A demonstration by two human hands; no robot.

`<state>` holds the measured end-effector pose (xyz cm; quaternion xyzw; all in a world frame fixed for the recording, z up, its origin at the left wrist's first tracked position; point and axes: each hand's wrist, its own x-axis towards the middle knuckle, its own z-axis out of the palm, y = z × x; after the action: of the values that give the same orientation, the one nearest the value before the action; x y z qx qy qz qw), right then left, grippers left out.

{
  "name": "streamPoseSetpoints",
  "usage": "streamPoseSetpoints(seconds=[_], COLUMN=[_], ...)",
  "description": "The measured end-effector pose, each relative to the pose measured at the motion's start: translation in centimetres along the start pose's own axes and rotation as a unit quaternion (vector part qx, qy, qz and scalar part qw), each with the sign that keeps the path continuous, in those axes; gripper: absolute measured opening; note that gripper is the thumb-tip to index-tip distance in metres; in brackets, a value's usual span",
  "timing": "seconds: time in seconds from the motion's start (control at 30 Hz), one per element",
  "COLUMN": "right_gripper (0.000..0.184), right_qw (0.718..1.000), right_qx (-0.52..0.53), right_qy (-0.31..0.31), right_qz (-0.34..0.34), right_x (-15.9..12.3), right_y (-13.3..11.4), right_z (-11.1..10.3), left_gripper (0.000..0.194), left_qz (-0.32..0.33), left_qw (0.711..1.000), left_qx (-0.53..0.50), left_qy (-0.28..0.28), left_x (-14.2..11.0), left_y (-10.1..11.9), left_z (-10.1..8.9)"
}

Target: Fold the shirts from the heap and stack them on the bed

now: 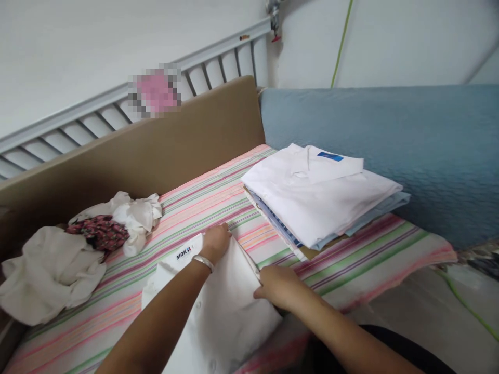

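A white shirt (pixel 222 311) with a small collar label lies on the striped sheet (pixel 202 202) in front of me. My left hand (pixel 215 241), a silver bangle on its wrist, is closed on the shirt's upper edge near the collar. My right hand (pixel 277 287) pinches the shirt's right edge lower down, fingers closed on the cloth. A stack of folded shirts (pixel 315 200), white on top with blue and striped ones under it, sits just beyond my right hand.
A heap of crumpled white clothes with a dark floral piece (pixel 78 249) lies at the left. A brown headboard (pixel 156 145) runs behind the bed. A blue quilted cushion (pixel 409 145) stands at the right.
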<state>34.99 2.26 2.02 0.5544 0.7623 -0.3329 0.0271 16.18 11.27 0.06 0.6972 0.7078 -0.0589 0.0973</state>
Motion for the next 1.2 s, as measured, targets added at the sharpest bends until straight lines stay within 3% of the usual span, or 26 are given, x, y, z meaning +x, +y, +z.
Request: streamPoseSetpoints(seconds=[0.1, 0.17, 0.23, 0.33, 0.47, 0.6, 0.7, 0.8, 0.87, 0.97, 1.1, 1.2], right_gripper=[0.020, 0.027, 0.041, 0.059, 0.066, 0.067, 0.068, 0.065, 0.064, 0.067, 0.069, 0.069], right_qw=[0.995, 0.978, 0.959, 0.952, 0.962, 0.958, 0.955, 0.954, 0.954, 0.954, 0.956, 0.957], right_qx=[-0.035, -0.030, -0.027, -0.025, -0.043, -0.080, -0.097, -0.112, -0.116, -0.118, -0.135, -0.149], right_qy=[0.097, 0.199, 0.243, 0.223, 0.186, 0.192, 0.197, 0.192, 0.189, 0.189, 0.186, 0.178], right_qz=[0.012, -0.051, -0.141, -0.206, -0.195, -0.196, -0.199, -0.202, -0.204, -0.198, -0.183, -0.174], right_x=[-0.6, -0.4, 0.6, 2.9, 5.2, 5.9, 6.0, 5.9, 5.8, 5.6, 5.6, 5.7], right_y=[-0.7, -1.4, -2.0, -1.9, -0.8, -0.2, -0.1, -0.2, -0.2, -0.3, -0.5, -0.8], right_z=[-0.3, 0.3, 1.6, 4.3, 6.8, 7.5, 7.6, 7.5, 7.4, 7.3, 7.4, 7.2], left_gripper=[0.029, 0.030, 0.029, 0.029, 0.029, 0.029, 0.034, 0.042, 0.047, 0.058, 0.059, 0.055], left_qz=[0.022, 0.039, 0.054, 0.072, 0.091, 0.105, 0.117, 0.135, 0.117, 0.031, -0.010, -0.011], left_qw=[0.999, 0.998, 0.997, 0.994, 0.990, 0.987, 0.981, 0.963, 0.957, 0.960, 0.969, 0.973], left_qx=[0.031, 0.045, 0.058, 0.083, 0.110, 0.107, 0.091, 0.042, 0.029, 0.046, 0.045, 0.021], left_qy=[0.024, 0.026, 0.022, 0.016, 0.021, 0.058, 0.123, 0.229, 0.264, 0.274, 0.244, 0.229], left_x=[-0.8, -0.8, -0.4, 0.5, 1.2, 0.2, -3.3, -9.5, -14.0, -19.1, -20.8, -20.3], left_y=[0.2, 0.1, 0.0, -0.2, -0.3, 0.5, 1.4, 1.5, 0.6, -1.7, -3.5, -3.5], left_z=[0.1, -0.2, -0.5, -0.6, -0.1, -0.6, -1.5, -1.0, 0.7, 4.5, 8.7, 9.4])
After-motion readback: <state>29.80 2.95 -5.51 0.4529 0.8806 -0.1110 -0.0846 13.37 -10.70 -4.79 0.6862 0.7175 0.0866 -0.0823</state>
